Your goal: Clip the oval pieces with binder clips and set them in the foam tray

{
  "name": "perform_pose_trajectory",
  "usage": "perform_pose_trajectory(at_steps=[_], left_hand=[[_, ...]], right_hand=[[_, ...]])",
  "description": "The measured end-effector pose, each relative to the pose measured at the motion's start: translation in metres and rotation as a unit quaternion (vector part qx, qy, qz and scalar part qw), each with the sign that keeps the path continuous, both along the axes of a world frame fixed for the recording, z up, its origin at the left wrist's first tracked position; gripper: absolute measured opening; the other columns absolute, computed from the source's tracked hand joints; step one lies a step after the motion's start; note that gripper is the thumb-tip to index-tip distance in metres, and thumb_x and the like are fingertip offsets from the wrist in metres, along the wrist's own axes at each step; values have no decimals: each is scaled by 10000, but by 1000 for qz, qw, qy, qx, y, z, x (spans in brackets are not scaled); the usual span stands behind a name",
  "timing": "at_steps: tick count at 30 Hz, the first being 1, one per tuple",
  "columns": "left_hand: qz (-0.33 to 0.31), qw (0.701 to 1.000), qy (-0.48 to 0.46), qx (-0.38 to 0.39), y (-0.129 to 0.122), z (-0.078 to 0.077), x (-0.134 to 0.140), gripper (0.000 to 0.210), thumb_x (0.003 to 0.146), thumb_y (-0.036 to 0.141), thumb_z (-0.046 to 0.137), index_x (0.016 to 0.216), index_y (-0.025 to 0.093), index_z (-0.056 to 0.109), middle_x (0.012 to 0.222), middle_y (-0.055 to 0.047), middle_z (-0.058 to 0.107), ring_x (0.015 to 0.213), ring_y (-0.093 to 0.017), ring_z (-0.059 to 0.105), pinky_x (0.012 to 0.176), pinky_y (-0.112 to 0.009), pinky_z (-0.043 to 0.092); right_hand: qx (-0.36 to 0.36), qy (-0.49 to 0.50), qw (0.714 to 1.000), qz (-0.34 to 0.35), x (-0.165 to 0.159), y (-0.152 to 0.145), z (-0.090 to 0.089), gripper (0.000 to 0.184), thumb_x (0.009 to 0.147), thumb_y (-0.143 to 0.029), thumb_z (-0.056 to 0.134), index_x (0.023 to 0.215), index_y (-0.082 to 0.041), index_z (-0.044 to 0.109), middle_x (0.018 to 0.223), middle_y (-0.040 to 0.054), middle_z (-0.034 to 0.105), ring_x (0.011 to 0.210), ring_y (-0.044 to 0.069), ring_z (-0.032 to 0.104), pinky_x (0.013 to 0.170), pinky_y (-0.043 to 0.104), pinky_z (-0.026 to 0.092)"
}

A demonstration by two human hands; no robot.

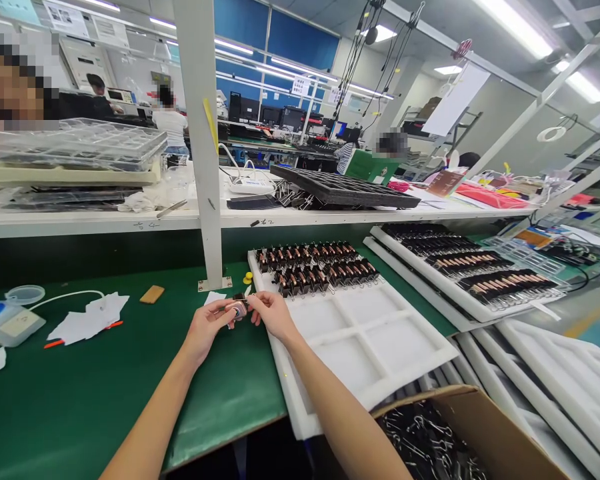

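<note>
Above the green bench, both my hands meet around one small copper coil (239,309) with a round opening. My left hand (207,327) grips the coil from the left, thumb and fingers pressed on it. A black binder clip (239,297) sits at the coil's upper edge. My right hand (275,315) is closed from the right, fingertips pinched at the clip; the fingers partly hide it. Just right of my hands lies a white foam tray (397,313), its far compartments holding rows of clipped copper coils (305,277).
Another foam tray (460,312) with clipped coils stands at the right. A cardboard box (485,413) of loose binder clips is at front right. A post (207,167) rises behind my hands beside a shelf (170,223). Papers (90,319) and a bottle (17,325) lie left.
</note>
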State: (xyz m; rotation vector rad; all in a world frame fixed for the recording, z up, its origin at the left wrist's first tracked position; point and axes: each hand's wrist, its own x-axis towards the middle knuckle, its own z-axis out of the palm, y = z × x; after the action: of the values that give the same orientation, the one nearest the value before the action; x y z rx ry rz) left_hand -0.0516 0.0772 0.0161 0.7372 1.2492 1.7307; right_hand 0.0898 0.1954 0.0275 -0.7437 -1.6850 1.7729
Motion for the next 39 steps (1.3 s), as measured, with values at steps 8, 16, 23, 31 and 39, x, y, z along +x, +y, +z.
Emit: perform_pose_trajectory(at_steps=[8,16,23,31,39], left_hand=[[56,998,-38,19,-2,-2,-9,418,681,369,909,1013,141,796,971,-133,778,785,-222,697,638,-297,530],[52,998,-15,13,-1,0,-4,453,687,406,904,1045,155,786,1016,-132,789,877,-244,712,686,-288,534],[61,997,44,-16,2,-7,-8,514,665,458,905,1060,148,795,1063,-153,784,936,-274,714,742,-321,556],[67,996,51,-29,2,-8,-8,556,604,471,936,1035,144,808,999,-144,796,831,-256,722,721,-339,568],[65,996,58,-31,2,-6,-8,551,604,488,930,1021,149,811,988,-145,799,813,-267,728,693,-345,569]], right_hand=[[-57,74,996,-5,2,6,-9,535,707,-691,765,732,-161,693,665,38,669,537,164,656,482,262,489],[-61,78,995,2,4,6,-9,555,726,-700,752,749,-146,720,672,64,698,580,191,689,548,295,531],[-39,56,998,16,3,5,-8,549,705,-689,774,768,-146,732,682,50,697,584,183,699,535,269,519],[-33,47,998,17,2,5,-11,550,695,-682,781,816,-147,743,687,45,704,585,176,694,538,266,519],[-22,41,999,8,1,4,-14,551,705,-685,767,824,-147,745,692,50,699,581,176,687,533,272,516]])
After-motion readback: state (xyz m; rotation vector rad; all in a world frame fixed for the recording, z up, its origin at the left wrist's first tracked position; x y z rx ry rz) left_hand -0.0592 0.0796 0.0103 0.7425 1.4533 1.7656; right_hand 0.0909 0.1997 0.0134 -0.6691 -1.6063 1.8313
